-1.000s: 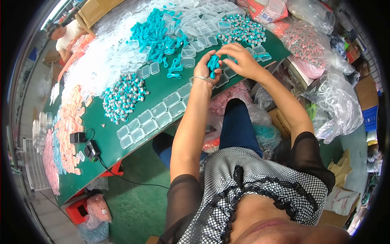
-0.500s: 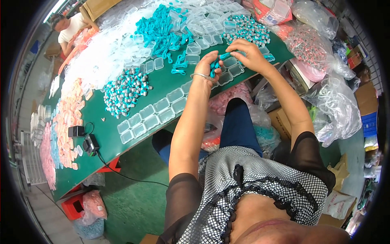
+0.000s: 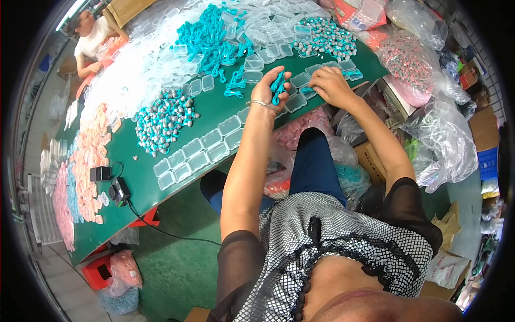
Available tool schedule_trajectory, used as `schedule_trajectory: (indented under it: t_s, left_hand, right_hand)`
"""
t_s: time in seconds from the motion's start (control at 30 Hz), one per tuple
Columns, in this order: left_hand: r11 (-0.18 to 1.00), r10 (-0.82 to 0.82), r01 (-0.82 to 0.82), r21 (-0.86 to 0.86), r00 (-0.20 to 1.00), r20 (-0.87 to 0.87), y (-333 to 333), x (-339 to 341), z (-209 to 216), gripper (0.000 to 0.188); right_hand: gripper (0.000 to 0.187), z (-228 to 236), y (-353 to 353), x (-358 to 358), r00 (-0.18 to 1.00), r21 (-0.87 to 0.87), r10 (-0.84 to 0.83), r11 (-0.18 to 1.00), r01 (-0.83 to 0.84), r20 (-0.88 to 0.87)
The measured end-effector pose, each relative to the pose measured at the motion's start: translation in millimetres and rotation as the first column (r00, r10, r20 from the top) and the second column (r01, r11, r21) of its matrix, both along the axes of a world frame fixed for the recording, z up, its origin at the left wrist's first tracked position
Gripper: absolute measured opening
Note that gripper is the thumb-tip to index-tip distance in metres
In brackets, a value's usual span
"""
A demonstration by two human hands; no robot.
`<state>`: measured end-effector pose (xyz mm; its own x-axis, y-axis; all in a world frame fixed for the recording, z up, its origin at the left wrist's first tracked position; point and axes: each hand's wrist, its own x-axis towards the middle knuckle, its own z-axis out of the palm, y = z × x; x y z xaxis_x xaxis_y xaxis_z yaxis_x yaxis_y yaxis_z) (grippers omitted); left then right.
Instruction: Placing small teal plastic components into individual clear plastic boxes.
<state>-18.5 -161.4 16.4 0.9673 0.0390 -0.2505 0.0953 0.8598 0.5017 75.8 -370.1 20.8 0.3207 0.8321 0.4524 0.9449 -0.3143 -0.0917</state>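
Presently, at upper centre, the left hand (image 3: 265, 93) is clasping a bundle of teal cords (image 3: 278, 88) running lengthwise up the frame, while the right hand (image 3: 331, 87), its pinch unclear, is hanging nearer the single cord (image 3: 307, 90) lying leftward over a clear box (image 3: 306, 96).

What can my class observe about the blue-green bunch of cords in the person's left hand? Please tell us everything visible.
The bunch of cords is bright blue-green, made of slim, looped strands that look soft, like fabric or elastic. The strands overlap, so they can't be counted. It lies gathered lengthwise in the upturned left hand, against the palm, with the fingers partly curled around it. The right hand is apart from it, to its right.
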Motion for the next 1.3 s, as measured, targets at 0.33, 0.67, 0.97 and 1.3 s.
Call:
schedule_trajectory:
  t_s: [0.33, 0.67, 0.97, 1.3]
  left_hand:
    - [0.967, -0.176, 0.142, 0.212, 0.973, 0.150, -1.5, -17.5, 8.7, 0.033]
    - [0.846, -0.225, 0.172, 0.505, 0.973, 0.046, 8.3, -36.5, 25.8, 0.048]
    - [0.969, -0.026, 0.001, 0.247, 0.995, 0.098, 39.8, -40.8, 7.2, 0.046]
    - [0.986, 0.013, -0.024, 0.165, 0.998, 0.066, 28.1, -38.8, 2.3, 0.032]
  right_hand:
    - [0.029, 30.4, 50.4, -17.6, 0.856, 0.383, 0.308, 0.913, -0.142, -0.416]
    - [0.017, 33.4, 59.9, -16.9, 0.299, 0.319, 0.346, 0.938, -0.136, -0.889]
    - [0.011, 11.7, 36.4, -15.0, 0.824, 0.228, 0.258, 0.960, -0.161, -0.505]
    - [0.011, 4.5, 31.5, -31.4, 0.980, 0.079, 0.197, 0.977, -0.198, 0.021]
